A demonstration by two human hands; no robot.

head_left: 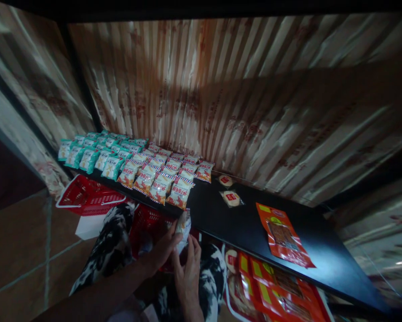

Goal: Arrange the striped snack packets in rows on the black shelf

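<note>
Between my two hands, just in front of the shelf's edge, is a small snack bag (184, 227) seen nearly edge-on. My left hand (169, 243) grips it from the left side. My right hand (189, 266) has its fingers on the bag's lower right. Close ahead, on the black shelf (217, 221), stand rows of white and orange snack bags (160, 185) with striped edges, leaning back. To their left are several rows of teal and white snack bags (88, 158).
Two small clear packets (233, 198) and a red-orange packet (283, 232) lie on the shelf. A red basket (87, 197) sits on the floor at left. Another red basket (143, 226) is between my knees. At lower right, a basket holds more red packets (268, 286). Striped fabric (201, 89) hangs behind.
</note>
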